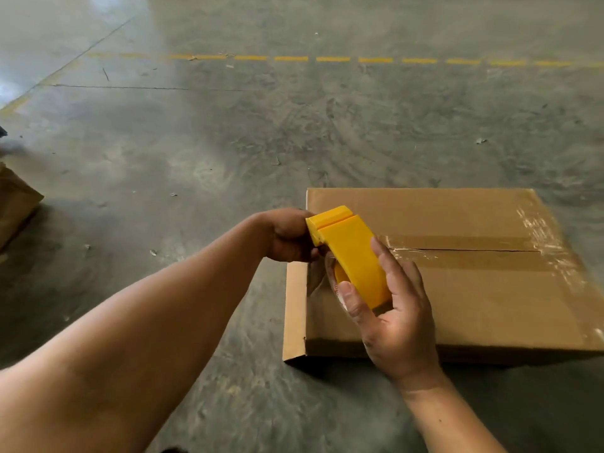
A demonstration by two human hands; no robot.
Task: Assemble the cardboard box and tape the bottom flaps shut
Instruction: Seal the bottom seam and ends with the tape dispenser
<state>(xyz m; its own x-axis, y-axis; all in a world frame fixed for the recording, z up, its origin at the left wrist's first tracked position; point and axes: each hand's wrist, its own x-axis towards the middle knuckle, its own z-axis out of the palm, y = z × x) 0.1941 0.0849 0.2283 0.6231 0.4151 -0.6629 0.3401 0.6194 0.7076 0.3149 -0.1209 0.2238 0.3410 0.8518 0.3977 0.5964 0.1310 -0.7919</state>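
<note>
A brown cardboard box (474, 295) stands on the concrete floor with its flaps folded shut on top. Clear tape (457, 246) runs along the centre seam and crinkles over the right edge. A yellow tape dispenser (351, 253) hovers over the box's left end. My right hand (397, 318) grips its rounded body, thumb on the near side, fingers over the far side. My left hand (287, 237) holds the dispenser's front end with curled fingers. The tape roll is mostly hidden inside the dispenser.
A narrow cardboard side flap (294, 308) juts out at the box's left. Another piece of cardboard (14, 204) lies at the left edge of view. A dashed yellow line (327, 58) crosses the grey floor farther off. Small scraps dot the floor.
</note>
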